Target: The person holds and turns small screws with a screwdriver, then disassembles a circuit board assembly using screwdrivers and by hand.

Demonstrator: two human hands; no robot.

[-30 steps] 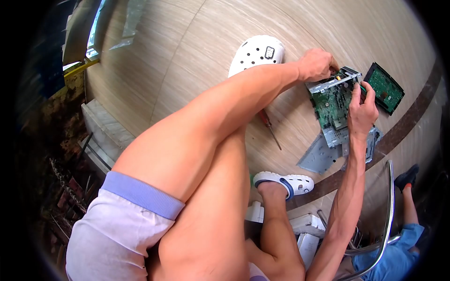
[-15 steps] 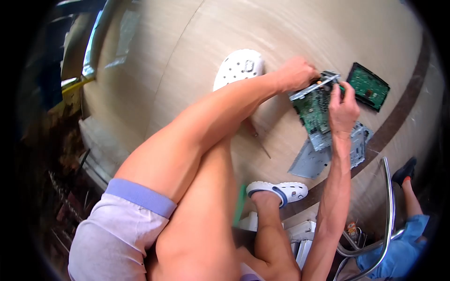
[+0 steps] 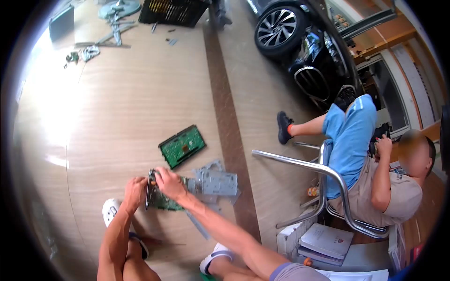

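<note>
A green circuit board [image 3: 165,202] with a metal strip along one edge is held just above the floor between my hands. My left hand [image 3: 135,191] is closed at the strip's outer side, its fingertips partly hidden. From the other side my right hand [image 3: 170,183] reaches over the board, fingers curled onto its far corner; whether they also hold something small cannot be seen. Grey metal plates [image 3: 216,181] lie beside the board, under my right forearm. Beyond my hands a second green board in a black frame [image 3: 183,146] rests on the floor.
A person [image 3: 349,150] sits at right on a metal-tube chair [image 3: 328,171], near a black car [image 3: 318,65]. Books [image 3: 326,241] are stacked at lower right. A black crate [image 3: 173,11] and a fan-like part [image 3: 119,8] stand far off. A screwdriver [image 3: 157,242] lies near my feet.
My view has swung up and to the right, bringing the car, the crate and more of the seated person into sight. My right hand now reaches over the board's corner; both hands stay at it.
</note>
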